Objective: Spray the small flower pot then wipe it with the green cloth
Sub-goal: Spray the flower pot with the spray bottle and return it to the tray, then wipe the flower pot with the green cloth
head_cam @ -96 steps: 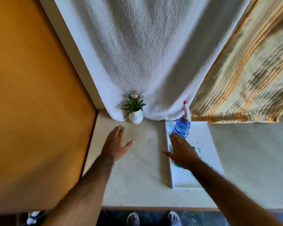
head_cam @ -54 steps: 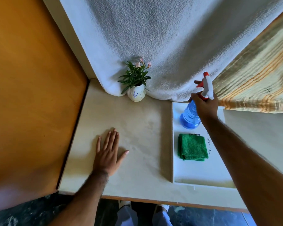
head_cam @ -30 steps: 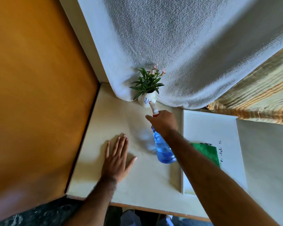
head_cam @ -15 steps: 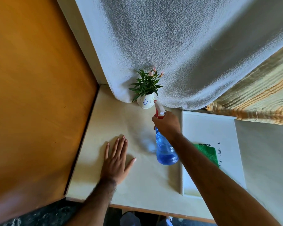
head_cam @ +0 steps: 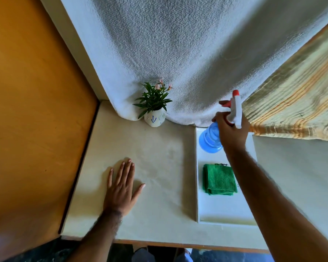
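Note:
A small white flower pot (head_cam: pixel 154 119) with a blue arrow mark and a green plant stands at the back of the pale counter (head_cam: pixel 155 167), against a hanging white towel. My right hand (head_cam: pixel 230 132) grips the neck of a blue spray bottle (head_cam: pixel 210 138) with a white and red trigger head, held over the far end of a white tray (head_cam: pixel 225 210), well right of the pot. A folded green cloth (head_cam: pixel 219 179) lies in the tray's middle. My left hand (head_cam: pixel 121 188) rests flat on the counter, fingers spread, holding nothing.
An orange wall (head_cam: pixel 36 110) bounds the counter on the left. The white towel (head_cam: pixel 178 53) and a striped yellow cloth (head_cam: pixel 295 103) hang behind. The counter's front edge (head_cam: pixel 178 244) is near my body, with dark floor below.
My right hand has carried the spray bottle from in front of the pot back to the right, over the tray's far end. The green cloth is uncovered. My left hand stays flat.

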Demonstrator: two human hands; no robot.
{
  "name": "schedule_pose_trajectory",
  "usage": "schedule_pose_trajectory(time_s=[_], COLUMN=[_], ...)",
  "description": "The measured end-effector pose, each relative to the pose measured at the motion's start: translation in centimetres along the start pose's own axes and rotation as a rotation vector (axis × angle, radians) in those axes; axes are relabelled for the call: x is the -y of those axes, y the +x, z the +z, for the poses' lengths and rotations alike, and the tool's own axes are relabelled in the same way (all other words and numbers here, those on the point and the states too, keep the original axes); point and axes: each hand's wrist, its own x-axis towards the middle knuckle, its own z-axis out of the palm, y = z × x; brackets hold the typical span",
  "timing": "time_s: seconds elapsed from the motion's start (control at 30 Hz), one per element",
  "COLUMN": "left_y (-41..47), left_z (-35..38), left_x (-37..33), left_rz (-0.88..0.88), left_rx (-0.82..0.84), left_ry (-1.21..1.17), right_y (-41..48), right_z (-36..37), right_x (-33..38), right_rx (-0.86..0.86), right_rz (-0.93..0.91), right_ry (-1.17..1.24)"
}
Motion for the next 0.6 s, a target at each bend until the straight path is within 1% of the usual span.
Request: schedule_pose_trajectory(time_s=[0.07, 0.27, 0.5, 0.6], left_y=[0.0, 0.1, 0.2, 0.1], left_z=[0.1, 0.4, 0.7, 0.7], left_x=[0.0, 0.2, 0.3, 0.4], left_rz=[0.005, 0.000, -0.005, -0.005], left_rx=[-0.002, 0.013, 0.031, 0.033], left_ry=[-0.009, -0.006, -0.006, -0.008], right_y=[0.9, 2.1, 1.8, 1.2], right_z=[-0.8, -1.5, -1.9, -2.2], right_x=[-1.6, -5.9, -6.7, -6.3], right_rx=[0.008, -0.010, 0.071, 0.137], right_rz=[-0.034, -0.020, -0.020, 0.058], right_ry=[-0.048, -0.074, -0.043, -0.008])
